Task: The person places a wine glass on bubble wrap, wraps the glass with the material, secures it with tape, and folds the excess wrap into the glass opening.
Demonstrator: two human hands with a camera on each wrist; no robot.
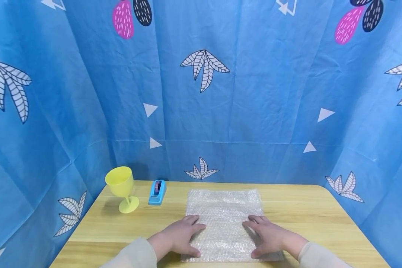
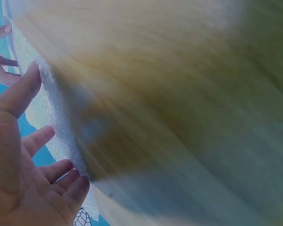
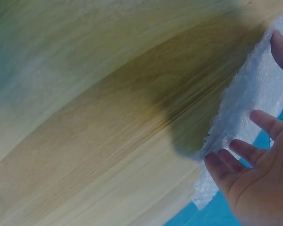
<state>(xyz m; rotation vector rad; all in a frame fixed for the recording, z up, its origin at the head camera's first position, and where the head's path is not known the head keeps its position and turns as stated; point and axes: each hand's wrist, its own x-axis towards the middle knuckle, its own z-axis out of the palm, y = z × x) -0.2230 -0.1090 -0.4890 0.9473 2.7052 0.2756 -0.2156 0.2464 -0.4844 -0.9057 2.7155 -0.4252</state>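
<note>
A sheet of clear bubble wrap [image 1: 224,227] lies flat near the table's front edge in the head view. My left hand [image 1: 181,237] rests on its left side with fingers spread, and my right hand [image 1: 269,237] rests on its right side, fingers spread as well. In the left wrist view, the fingers of the left hand [image 2: 33,160] touch the sheet's edge without curling round it. The right wrist view shows the right hand [image 3: 259,169] with loosely extended fingertips along the bubble wrap [image 3: 245,108]. Neither hand grips anything.
On the table's [image 1: 305,208] left side stands a yellow goblet [image 1: 120,182]. Beside it, toward the middle, sits a blue tape dispenser [image 1: 156,197]. A blue patterned cloth [image 1: 254,111] hangs behind the table and on both sides.
</note>
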